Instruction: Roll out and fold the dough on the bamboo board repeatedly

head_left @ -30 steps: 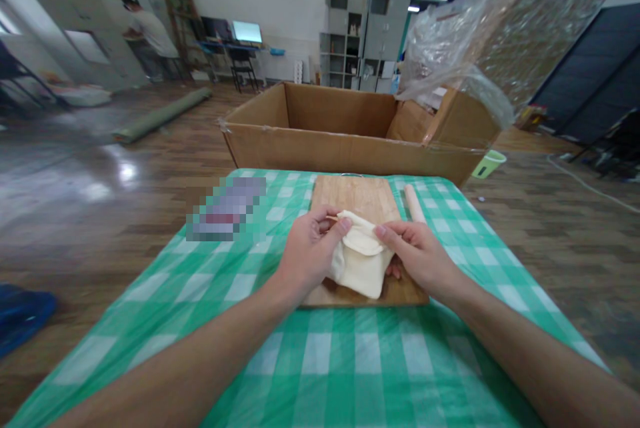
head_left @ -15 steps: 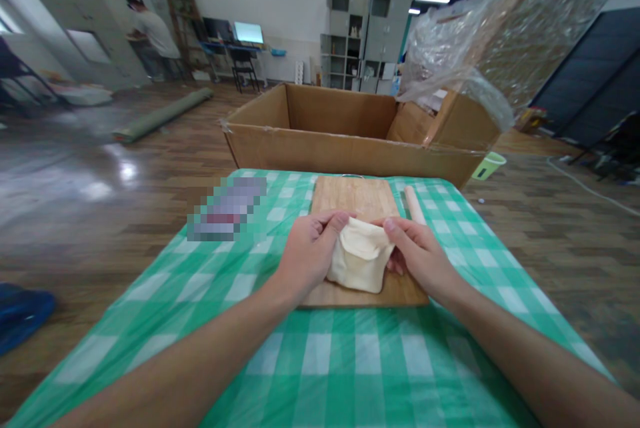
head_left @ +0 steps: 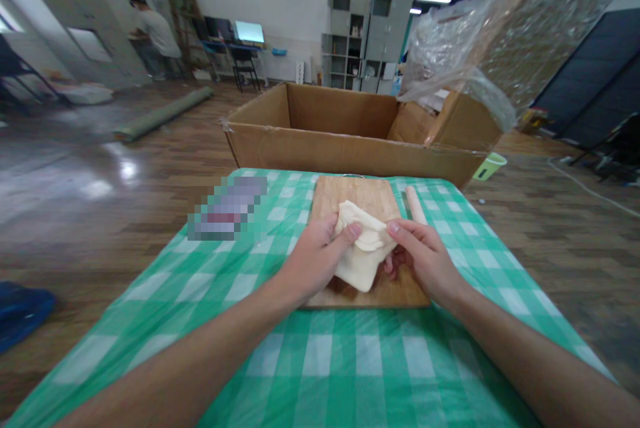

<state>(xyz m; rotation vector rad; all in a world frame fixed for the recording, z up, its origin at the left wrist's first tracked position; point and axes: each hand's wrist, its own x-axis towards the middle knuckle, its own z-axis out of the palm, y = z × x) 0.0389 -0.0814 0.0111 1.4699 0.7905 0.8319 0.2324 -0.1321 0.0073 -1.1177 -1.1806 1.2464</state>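
A soft, cream-coloured piece of dough (head_left: 361,265) is held tilted above the wooden board (head_left: 350,189), its upper part folded over. My left hand (head_left: 320,251) is closed on its left side, with the thumb lying across the fold. At the right corner, my right hand (head_left: 425,248) pinches the dough between thumb and forefinger; its other fingers curl underneath. A pale rolling pin (head_left: 415,205) lies beside the board on the right, partly hidden by my right hand.
A green-and-white checked cloth (head_left: 320,355) covers the table. A blurred-out flat object (head_left: 230,208) lies at its left. Right behind the table stands a large open cardboard box (head_left: 340,145). A light green bin (head_left: 490,166) is beyond the right corner, and a person (head_left: 157,35) stands far back left.
The dough has turned in my hands, its left edge rising and a corner now pointing down. My left thumb has moved right, onto the fold. The right hand has barely moved.
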